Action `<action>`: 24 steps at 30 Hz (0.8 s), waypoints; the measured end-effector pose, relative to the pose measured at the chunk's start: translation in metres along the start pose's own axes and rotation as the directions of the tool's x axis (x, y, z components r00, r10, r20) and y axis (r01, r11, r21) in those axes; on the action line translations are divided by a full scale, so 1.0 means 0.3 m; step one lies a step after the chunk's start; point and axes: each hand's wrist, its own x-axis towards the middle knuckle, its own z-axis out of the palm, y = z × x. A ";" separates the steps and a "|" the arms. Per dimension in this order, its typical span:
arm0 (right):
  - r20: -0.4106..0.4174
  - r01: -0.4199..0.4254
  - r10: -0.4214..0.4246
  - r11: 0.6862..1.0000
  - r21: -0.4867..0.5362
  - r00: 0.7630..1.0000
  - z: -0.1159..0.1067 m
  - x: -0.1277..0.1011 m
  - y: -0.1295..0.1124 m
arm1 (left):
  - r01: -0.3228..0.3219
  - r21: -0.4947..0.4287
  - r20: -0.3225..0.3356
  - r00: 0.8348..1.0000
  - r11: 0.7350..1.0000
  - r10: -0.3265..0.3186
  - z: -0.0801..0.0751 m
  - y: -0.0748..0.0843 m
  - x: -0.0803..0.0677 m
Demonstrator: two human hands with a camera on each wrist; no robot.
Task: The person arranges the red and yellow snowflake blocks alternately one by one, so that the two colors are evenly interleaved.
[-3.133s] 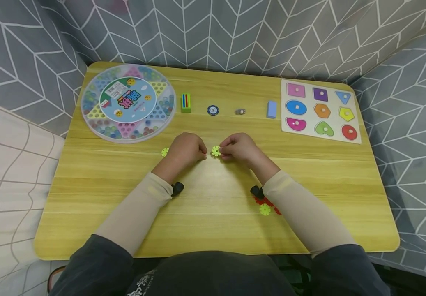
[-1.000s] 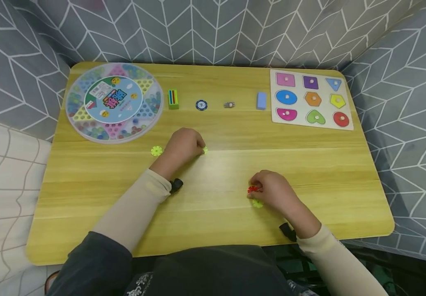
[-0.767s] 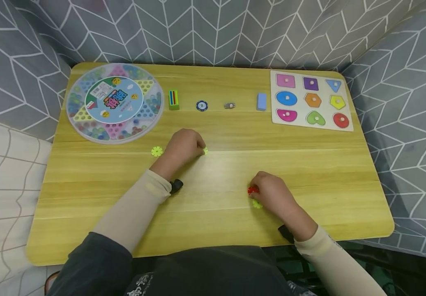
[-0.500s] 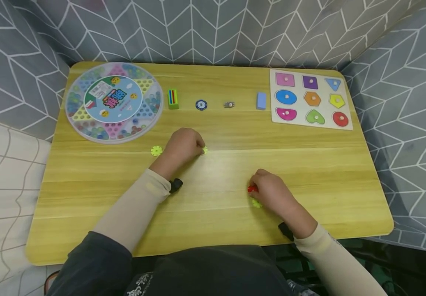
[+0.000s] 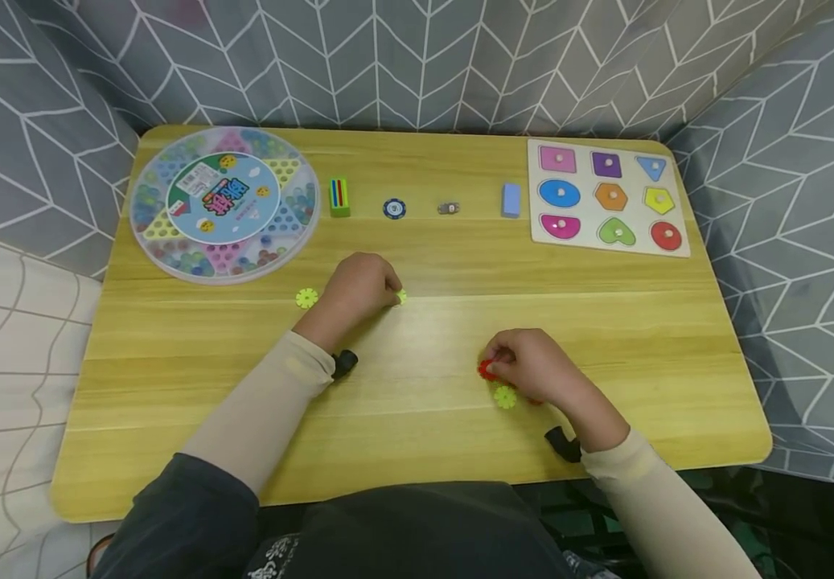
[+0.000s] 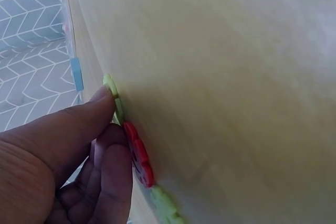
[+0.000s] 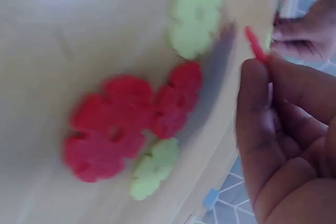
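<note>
My left hand [image 5: 360, 287] pinches a yellow-green flower-shaped disc [image 6: 116, 100] by its edge. A red flower-shaped disc [image 6: 139, 153] adjoins it in a row, followed by another yellow-green one [image 5: 306, 298]; whether they interlock is unclear. At the right, my right hand [image 5: 532, 363] pinches a red flower-shaped disc [image 7: 255, 44] between thumb and forefinger, raised off the table. Beneath it lie two more red discs, a near one [image 7: 110, 128] and a narrower-looking one [image 7: 177, 99], and two yellow-green ones, one larger in view [image 7: 196, 14] and one smaller [image 7: 155, 169].
Along the back of the table [image 5: 417, 434] stand a round marble game board [image 5: 223, 265], a green block with coloured sticks [image 5: 340, 199], a blue poker chip [image 5: 394, 209], a small grey item [image 5: 449, 208], a blue block [image 5: 511, 201] and a shape puzzle board [image 5: 583, 211].
My right hand went from beside my left hand to the discs at the right, took a red disc and lifted it slightly. My left hand has stayed in place.
</note>
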 end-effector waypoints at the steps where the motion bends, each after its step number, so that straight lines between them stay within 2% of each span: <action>1: -0.002 -0.024 0.024 0.999 0.047 1.000 -0.012 0.007 0.000 | 0.000 -0.002 -0.001 1.000 1.000 0.000 -0.001 0.001 -0.001; 4: -0.019 -0.073 0.079 0.974 0.215 0.997 -0.045 0.046 -0.004 | 0.000 -0.006 0.002 1.000 1.000 0.000 -0.002 0.003 -0.003; 9: -0.050 -0.085 0.122 0.883 0.462 0.991 -0.079 0.153 -0.030 | 0.008 -0.008 -0.001 1.000 1.000 -0.008 -0.001 0.006 -0.008; 12: -0.039 -0.087 0.128 0.836 0.542 0.991 -0.079 0.235 -0.057 | 0.010 -0.004 -0.005 1.000 1.000 -0.010 0.001 0.001 -0.010; 15: -0.009 -0.111 0.142 0.810 0.576 0.990 -0.067 0.307 -0.084 | 0.008 0.003 -0.003 1.000 1.000 -0.008 0.005 -0.002 -0.009; 16: 0.005 -0.122 0.146 0.804 0.582 0.989 -0.062 0.326 -0.091 | 0.005 0.007 -0.003 1.000 1.000 -0.005 0.006 -0.002 -0.009; 21: 0.046 -0.154 0.155 0.818 0.554 0.987 -0.030 0.400 -0.118 | -0.008 0.017 -0.014 1.000 1.000 0.008 0.011 -0.004 -0.009; 24: 0.037 -0.155 0.159 0.845 0.512 0.987 -0.019 0.424 -0.133 | -0.014 0.018 -0.011 1.000 1.000 0.014 0.010 -0.002 -0.009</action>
